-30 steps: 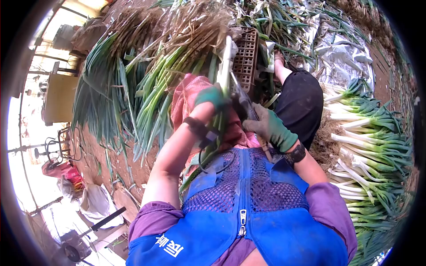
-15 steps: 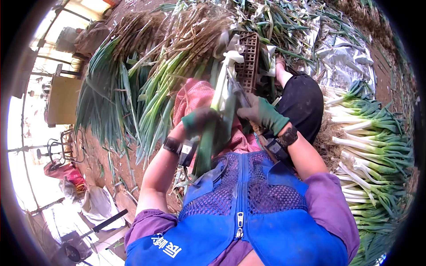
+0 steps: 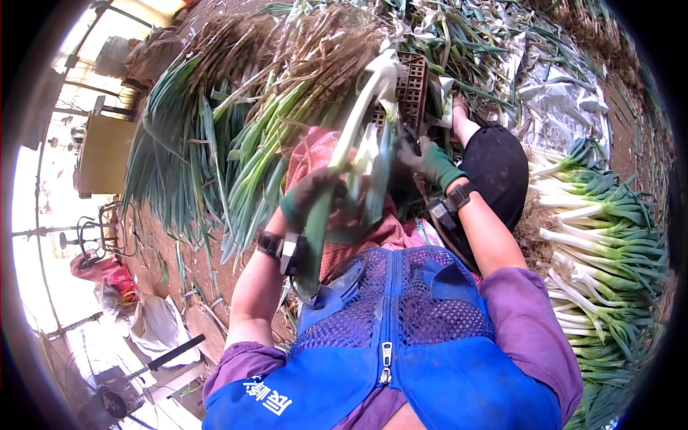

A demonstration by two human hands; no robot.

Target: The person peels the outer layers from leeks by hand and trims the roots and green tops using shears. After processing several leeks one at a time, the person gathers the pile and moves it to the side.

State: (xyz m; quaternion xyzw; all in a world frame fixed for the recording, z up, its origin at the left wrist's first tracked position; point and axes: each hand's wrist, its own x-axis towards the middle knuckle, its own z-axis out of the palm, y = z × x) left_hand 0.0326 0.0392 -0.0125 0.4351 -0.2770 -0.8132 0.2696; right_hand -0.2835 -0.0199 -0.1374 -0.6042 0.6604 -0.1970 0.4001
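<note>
My left hand (image 3: 315,195), in a dark green glove, is wrapped round a long green onion (image 3: 356,118). Its white end tilts up and away over a brown plastic crate (image 3: 413,86), and its green leaves hang down by my vest. Loose outer leaves (image 3: 380,175) dangle, blurred, beside the stalk. My gloved right hand (image 3: 437,163) is closed on a dark tool (image 3: 410,143), its shape mostly hidden; a hose-like line (image 3: 424,190) runs down from it. The tool is to the right of the onion, apart from it. Pink woven cloth (image 3: 309,154) lies under my left hand.
A heap of untrimmed green onions (image 3: 186,143) with dry roots lies at left. On the right, cleaned white-stemmed onions (image 3: 580,236) lie in a row. Stripped leaves (image 3: 459,43) and white plastic sheeting (image 3: 562,100) cover ground ahead. My bent leg (image 3: 494,172) is at right.
My right hand and the tool have moved right, away from the onion stalk. My left hand has shifted slightly left, and loosened leaves now hang farther from the stalk.
</note>
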